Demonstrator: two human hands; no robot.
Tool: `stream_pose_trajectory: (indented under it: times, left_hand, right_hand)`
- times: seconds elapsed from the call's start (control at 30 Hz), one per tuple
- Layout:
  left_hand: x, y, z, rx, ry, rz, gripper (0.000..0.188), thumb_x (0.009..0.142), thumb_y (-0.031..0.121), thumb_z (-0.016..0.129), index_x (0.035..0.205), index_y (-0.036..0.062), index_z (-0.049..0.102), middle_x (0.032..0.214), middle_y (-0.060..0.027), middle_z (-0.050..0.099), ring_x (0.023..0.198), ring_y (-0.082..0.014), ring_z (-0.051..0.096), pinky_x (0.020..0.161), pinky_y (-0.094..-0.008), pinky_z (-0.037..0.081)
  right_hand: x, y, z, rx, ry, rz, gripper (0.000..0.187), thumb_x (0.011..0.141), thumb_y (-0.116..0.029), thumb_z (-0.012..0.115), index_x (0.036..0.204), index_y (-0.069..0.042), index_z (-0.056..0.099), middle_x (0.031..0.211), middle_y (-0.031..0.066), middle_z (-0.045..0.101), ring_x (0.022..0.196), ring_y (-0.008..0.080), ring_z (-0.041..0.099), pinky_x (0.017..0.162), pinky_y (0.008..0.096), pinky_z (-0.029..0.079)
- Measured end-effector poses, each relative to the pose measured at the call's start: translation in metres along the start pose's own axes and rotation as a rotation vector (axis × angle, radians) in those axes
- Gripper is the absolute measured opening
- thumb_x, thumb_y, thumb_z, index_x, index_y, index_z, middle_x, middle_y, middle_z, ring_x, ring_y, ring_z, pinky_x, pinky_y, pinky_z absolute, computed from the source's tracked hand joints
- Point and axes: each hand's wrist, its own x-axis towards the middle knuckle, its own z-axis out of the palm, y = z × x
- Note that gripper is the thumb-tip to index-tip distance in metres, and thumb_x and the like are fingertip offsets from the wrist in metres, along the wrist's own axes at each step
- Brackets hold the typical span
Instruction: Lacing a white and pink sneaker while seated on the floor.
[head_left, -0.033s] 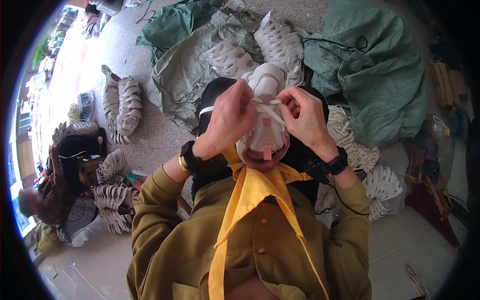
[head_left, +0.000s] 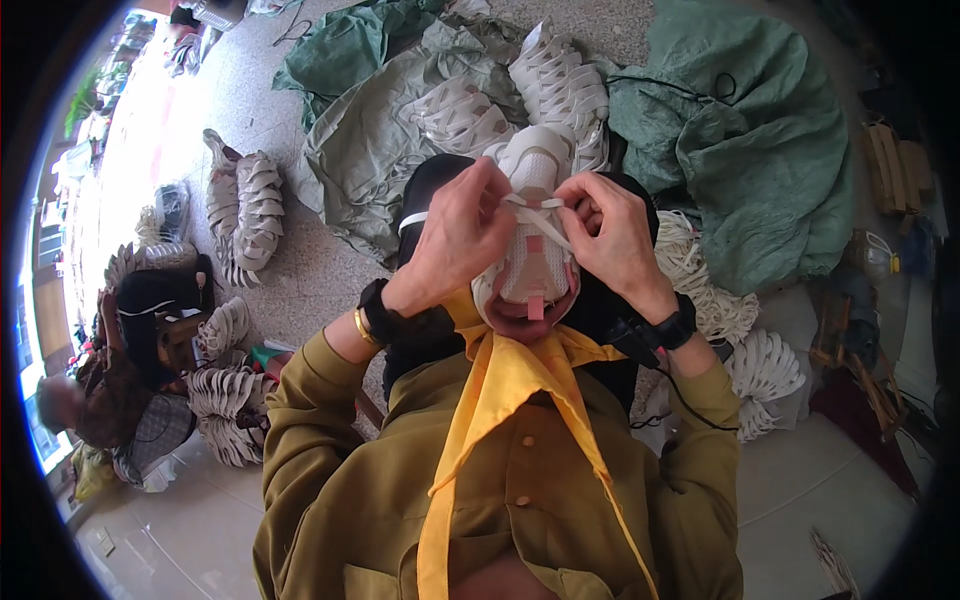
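A white shoe upper (head_left: pixel 530 180) with pink patches and a pink collar lies lengthwise between my knees, its toe pointing away from me. A flat white shoelace (head_left: pixel 545 215) crosses over its tongue. My left hand (head_left: pixel 462 228) pinches the lace at the left row of eyelets; its fingertips are partly hidden behind the back of the hand. On the right side, my right hand (head_left: pixel 608 238) pinches the other stretch of lace between thumb and forefinger, with the remaining fingers curled in. The yellow cloth (head_left: pixel 520 385) I wear reaches the collar.
Stacked white uppers (head_left: pixel 560 80) lie on grey-green sheeting beyond my knees. A green sack (head_left: pixel 740 150) lies far right, above a heap of white laces (head_left: pixel 705 280). More uppers (head_left: pixel 258 210) rest on the left floor. Another person (head_left: pixel 120 400) sits at the far left.
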Motion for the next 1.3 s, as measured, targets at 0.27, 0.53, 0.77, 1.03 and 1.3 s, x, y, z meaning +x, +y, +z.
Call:
stream_pose_trajectory:
  times: [0.27,0.53,0.77,1.03,1.3]
  left_hand:
    - [0.014,-0.023,-0.003,-0.192,-0.214,-0.231,0.020,0.096,0.018,0.070,0.097,0.0001,0.062,0.084,-0.0048,0.065,0.078,-0.0108,0.061,0.068,-0.0285,0.050]
    - [0.019,-0.026,-0.010,-0.267,-0.349,-0.324,0.016,0.100,0.017,0.068,0.098,0.0030,0.060,0.088,0.0038,0.057,0.081,-0.0040,0.051,0.069,-0.0231,0.043]
    - [0.015,-0.025,-0.008,-0.301,-0.317,-0.321,0.015,0.102,0.016,0.065,0.099,0.0036,0.058,0.089,0.0045,0.054,0.083,-0.0037,0.049,0.071,-0.0225,0.042]
    - [0.002,-0.024,-0.005,-0.319,-0.224,-0.210,0.018,0.098,0.013,0.071,0.101,0.0042,0.056,0.094,0.0027,0.054,0.085,-0.0030,0.049,0.071,-0.0209,0.043]
    - [0.002,-0.016,-0.012,-0.191,-0.260,-0.309,0.023,0.089,0.015,0.077,0.088,0.0009,0.059,0.079,-0.0016,0.061,0.071,-0.0076,0.055,0.062,-0.0274,0.047]
  right_hand:
    - [0.002,0.002,-0.002,0.007,-0.032,-0.003,0.014,0.086,0.003,0.069,0.099,0.001,0.063,0.085,0.0104,0.066,0.069,0.0189,0.067,0.060,0.0301,0.055]
    - [-0.001,0.008,0.001,0.071,0.011,0.050,0.013,0.088,0.000,0.071,0.098,0.000,0.063,0.085,0.0086,0.066,0.069,0.0158,0.066,0.061,0.0283,0.055]
    - [-0.011,-0.004,-0.007,0.026,-0.076,-0.039,0.011,0.091,-0.004,0.072,0.093,0.001,0.063,0.083,0.0075,0.064,0.069,0.0142,0.064,0.062,0.0277,0.052]
    - [-0.016,0.009,-0.010,0.103,-0.095,0.056,0.012,0.092,-0.005,0.070,0.091,0.001,0.060,0.081,0.0084,0.063,0.069,0.0177,0.061,0.061,0.0308,0.049]
    - [-0.022,0.014,-0.025,0.058,-0.091,0.095,0.010,0.094,-0.003,0.066,0.090,0.002,0.058,0.080,0.0080,0.063,0.068,0.0156,0.062,0.061,0.0298,0.049]
